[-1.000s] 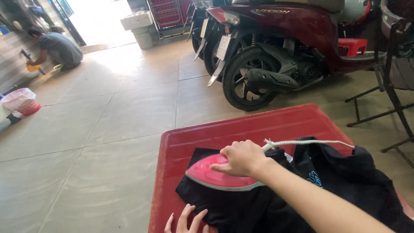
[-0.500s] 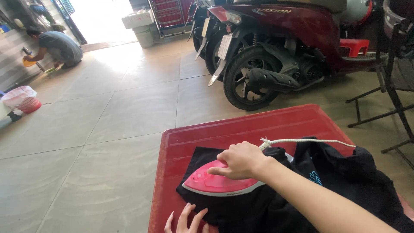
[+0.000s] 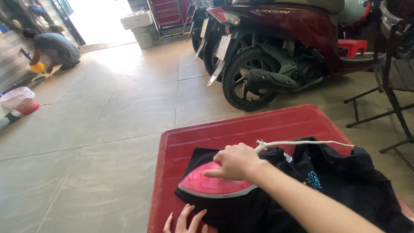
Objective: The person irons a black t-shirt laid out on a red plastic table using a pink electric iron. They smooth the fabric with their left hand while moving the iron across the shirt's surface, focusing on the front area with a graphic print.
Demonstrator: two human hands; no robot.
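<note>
A small white rectangular licence plate [image 3: 223,47] hangs at the rear of the dark red scooter [image 3: 297,30], whose side panel carries pale lettering [image 3: 271,11], and a light blue print [image 3: 314,180] marks the black garment [image 3: 327,194].

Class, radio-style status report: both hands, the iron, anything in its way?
Right hand gripping pink iron, flat on black garment. Left hand fingertips pressing garment's near edge. White cord trails right; red table ahead bare.
</note>
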